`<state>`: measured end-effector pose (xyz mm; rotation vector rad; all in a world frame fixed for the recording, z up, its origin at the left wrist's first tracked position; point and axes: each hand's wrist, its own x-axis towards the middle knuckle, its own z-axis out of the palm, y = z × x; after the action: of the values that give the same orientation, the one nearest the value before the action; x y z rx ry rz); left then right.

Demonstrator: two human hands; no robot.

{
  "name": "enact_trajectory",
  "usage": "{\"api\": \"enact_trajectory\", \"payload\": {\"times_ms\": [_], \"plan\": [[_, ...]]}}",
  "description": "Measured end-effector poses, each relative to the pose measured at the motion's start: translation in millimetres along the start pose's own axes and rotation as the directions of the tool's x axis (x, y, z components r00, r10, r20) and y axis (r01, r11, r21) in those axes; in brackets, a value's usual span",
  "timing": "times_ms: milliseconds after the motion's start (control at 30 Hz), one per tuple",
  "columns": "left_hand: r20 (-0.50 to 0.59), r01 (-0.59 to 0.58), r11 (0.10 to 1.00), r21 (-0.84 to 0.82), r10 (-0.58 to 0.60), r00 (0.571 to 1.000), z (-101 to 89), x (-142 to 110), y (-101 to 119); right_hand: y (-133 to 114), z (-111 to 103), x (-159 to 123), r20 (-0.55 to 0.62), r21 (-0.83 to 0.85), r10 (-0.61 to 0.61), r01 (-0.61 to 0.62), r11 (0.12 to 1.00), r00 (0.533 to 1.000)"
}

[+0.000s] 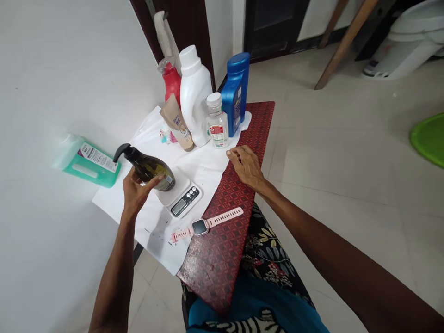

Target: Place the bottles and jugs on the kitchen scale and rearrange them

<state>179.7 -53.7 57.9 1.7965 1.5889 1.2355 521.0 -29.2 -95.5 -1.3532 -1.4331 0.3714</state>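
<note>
My left hand [137, 190] is closed around a dark green pump bottle [149, 167], its black pump head pointing to the left. The bottle is over the white digital kitchen scale [185, 200]; whether its base touches the plate I cannot tell. My right hand [245, 165] rests at the right side of the red patterned table, fingers loosely bent and apart, holding nothing. Just beyond it stands a clear bottle with a white cap [218, 127]. A pink-strapped smartwatch [200, 227] lies in front of the scale.
On the white cloth [204, 162] at the back stand a white jug [196, 92], a blue bottle [236, 95], a red bottle [171, 83] and a beige tube [177, 122]. A teal liquid jug [92, 162] is by the wall. A green object [430, 138] is at far right.
</note>
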Motion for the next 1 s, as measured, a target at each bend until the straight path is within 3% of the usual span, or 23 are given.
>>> {"api": "enact_trajectory", "payload": {"times_ms": [200,433,700,767,867,1000], "plan": [[0.012,0.043,0.999,0.002,-0.043,0.999,7.6,-6.5,-7.4,-1.1,-0.9,0.1,0.012,-0.006,0.01,-0.01,1.0,1.0],[0.07,-0.004,0.999,-0.033,0.006,0.998,2.9,-11.3,-16.6,-1.5,-2.5,-0.5,0.009,-0.002,0.009,-0.009,1.0,1.0],[-0.13,-0.018,1.0,-0.025,0.015,0.991,-31.9,-24.8,-35.6,-4.2,-4.5,-1.4,0.001,-0.001,0.017,-0.017,1.0,1.0],[-0.121,-0.033,0.999,0.024,0.036,0.992,-27.0,-27.0,-36.4,-3.7,-3.6,-1.3,-0.003,-0.004,0.013,-0.013,1.0,1.0],[-0.04,-0.039,0.995,0.094,0.043,0.998,-3.3,-29.6,-33.3,-1.4,-1.7,-1.7,-0.017,-0.018,0.013,-0.013,1.0,1.0],[-0.03,0.07,0.997,0.02,-0.069,0.997,29.1,-29.7,-32.8,2.2,-0.8,-2.2,-0.032,-0.047,-0.015,0.014,0.999,0.999]]}}
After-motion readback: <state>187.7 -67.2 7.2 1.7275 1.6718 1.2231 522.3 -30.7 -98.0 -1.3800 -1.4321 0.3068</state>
